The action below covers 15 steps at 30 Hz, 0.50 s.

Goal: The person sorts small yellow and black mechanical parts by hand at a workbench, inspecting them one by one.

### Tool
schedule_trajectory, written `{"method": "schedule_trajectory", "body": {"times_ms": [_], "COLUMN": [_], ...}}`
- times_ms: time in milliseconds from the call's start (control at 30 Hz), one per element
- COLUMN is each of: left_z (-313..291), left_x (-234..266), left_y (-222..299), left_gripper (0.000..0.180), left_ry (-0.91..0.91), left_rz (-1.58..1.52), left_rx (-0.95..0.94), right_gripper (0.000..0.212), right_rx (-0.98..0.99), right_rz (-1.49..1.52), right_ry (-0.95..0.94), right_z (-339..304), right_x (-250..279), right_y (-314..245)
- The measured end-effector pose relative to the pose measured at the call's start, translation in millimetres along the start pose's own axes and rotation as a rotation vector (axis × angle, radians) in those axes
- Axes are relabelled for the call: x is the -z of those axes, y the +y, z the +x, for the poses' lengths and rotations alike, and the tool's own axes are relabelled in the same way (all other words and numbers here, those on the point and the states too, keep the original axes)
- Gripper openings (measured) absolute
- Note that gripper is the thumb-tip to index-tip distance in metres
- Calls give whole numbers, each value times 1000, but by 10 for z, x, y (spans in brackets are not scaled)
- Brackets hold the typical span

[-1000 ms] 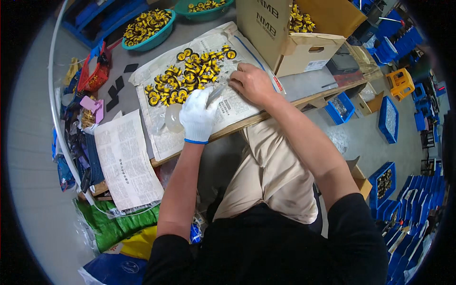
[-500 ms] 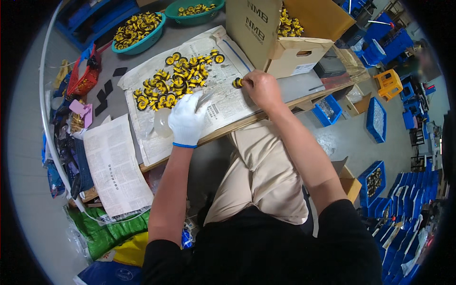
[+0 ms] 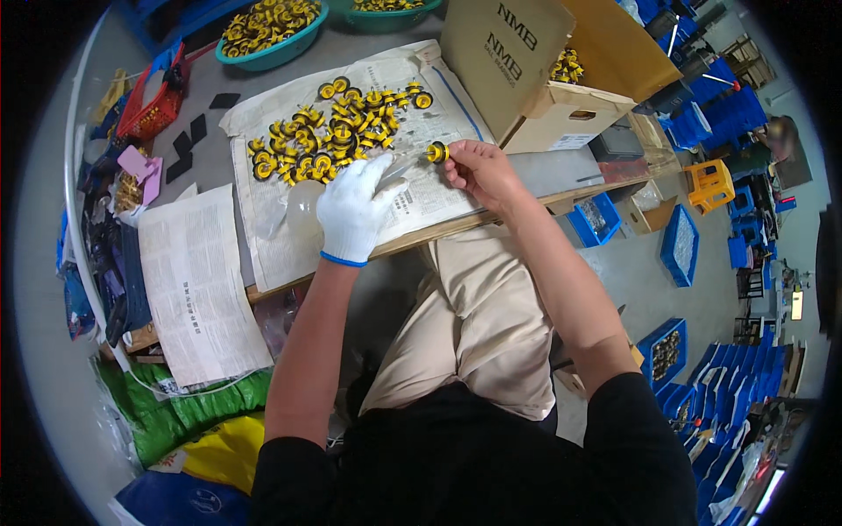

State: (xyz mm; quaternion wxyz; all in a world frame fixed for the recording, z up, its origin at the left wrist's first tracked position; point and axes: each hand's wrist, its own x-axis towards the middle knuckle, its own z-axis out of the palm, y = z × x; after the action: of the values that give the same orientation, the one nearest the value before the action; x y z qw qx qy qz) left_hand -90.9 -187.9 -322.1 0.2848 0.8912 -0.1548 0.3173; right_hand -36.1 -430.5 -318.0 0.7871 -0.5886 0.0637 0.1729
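My right hand (image 3: 482, 175), bare, pinches a small yellow-and-black round part (image 3: 438, 152) between thumb and fingertips, just above the newspaper (image 3: 447, 195). A thin pin seems to stick out of the part's left side. To its left, my left hand (image 3: 353, 209) wears a white glove with a blue cuff. Its thumb and fingers close on a thin greyish strip (image 3: 396, 170), whose kind I cannot make out. Beyond the glove, many similar yellow-and-black parts (image 3: 338, 131) lie in a loose heap on the newspaper. A translucent rounded piece (image 3: 304, 207) sits beside the glove.
Turquoise basins (image 3: 289, 54) of the same parts stand at the back. A cardboard box (image 3: 561, 118) with more parts is at the back right. At left are a red basket (image 3: 158, 103), several dark flat pieces (image 3: 198, 128) and a newspaper sheet (image 3: 197, 289) over the table's edge.
My right hand has turned so its fingers and the held part show more fully. The left hand keeps its grip on the strip. The whole view has shifted slightly.
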Motion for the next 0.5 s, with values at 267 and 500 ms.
{"method": "schedule_trajectory", "body": {"times_ms": [267, 500], "left_z": [-8, -14], "left_x": [6, -21], "left_y": [-12, -1], "left_gripper": [41, 39], "left_ry": [7, 3], "left_rz": [-23, -7], "left_rx": [-33, -38], "right_gripper": [15, 16], "right_rx": [-66, -91], "right_rz": [103, 110], "right_ry": [-126, -156], "right_z": [-14, 23], "right_x": [-145, -133], "right_y": [-5, 44]}}
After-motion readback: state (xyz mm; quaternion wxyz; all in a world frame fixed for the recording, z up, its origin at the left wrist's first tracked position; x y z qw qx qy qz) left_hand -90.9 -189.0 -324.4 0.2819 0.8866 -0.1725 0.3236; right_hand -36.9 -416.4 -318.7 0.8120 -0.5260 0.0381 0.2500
